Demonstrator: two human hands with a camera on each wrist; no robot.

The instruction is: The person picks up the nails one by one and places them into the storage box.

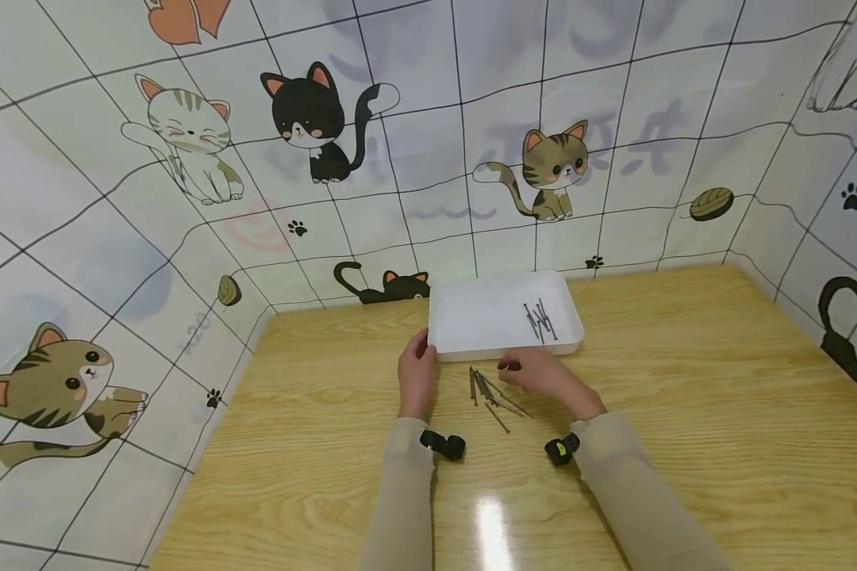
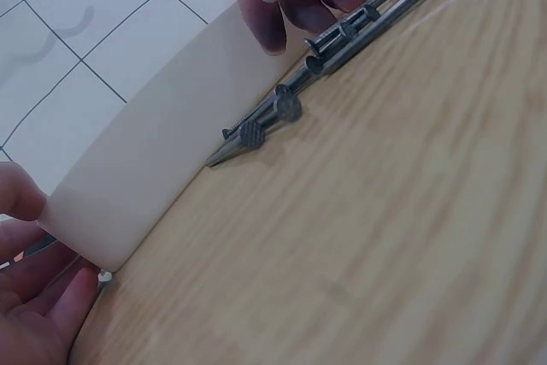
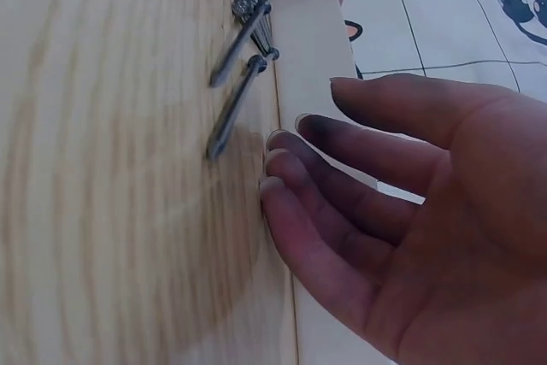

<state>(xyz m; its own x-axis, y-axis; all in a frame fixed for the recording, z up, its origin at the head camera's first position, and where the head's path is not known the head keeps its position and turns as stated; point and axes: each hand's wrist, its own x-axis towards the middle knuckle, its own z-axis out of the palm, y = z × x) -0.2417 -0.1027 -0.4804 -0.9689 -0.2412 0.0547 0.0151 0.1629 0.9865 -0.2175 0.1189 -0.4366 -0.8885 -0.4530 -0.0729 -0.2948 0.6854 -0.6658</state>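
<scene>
Left hand point(image 1: 417, 377) has the near-left corner of the white tray point(image 1: 471, 317) pinched, thumb and curled fingers on either side of the corner. Right hand point(image 1: 543, 373) is released: fingers loosely bent, nothing between them. Its fingertips sit low by the tray's near wall, just right of the nail pile point(image 1: 482, 386); can't tell if they touch wall or table.

Pile is loose on the table point(image 1: 293, 476) between the hands, close to the tray, shanks crossing. One nail point(image 1: 497, 418) lies on the side nearest the person. Second batch of nails point(image 1: 540, 321) is inside the tray, toward its right end.

Handling, my read: nails are stiff metal, light singly, nothing fragile. Smooth thin shanks, so likely slippery and prone to roll; points could prick. Best hold is a thumb-and-finger pinch mid-shank or just under the head. Crossed ones may drag neighbours. Tray looks light and fairly rigid, would probably slide if bumped; the corner is a sound place to steady it.

Pose: left forearm runs nearly straight ahead, right one angles inward, hand turned toward the pile. Beige sleeves point(image 1: 403, 492) on both, black wrist camera point(image 1: 562, 450) on each wrist. Behind the tray: wall sheet point(image 1: 428, 222) with cartoon cats and grid lines.
</scene>
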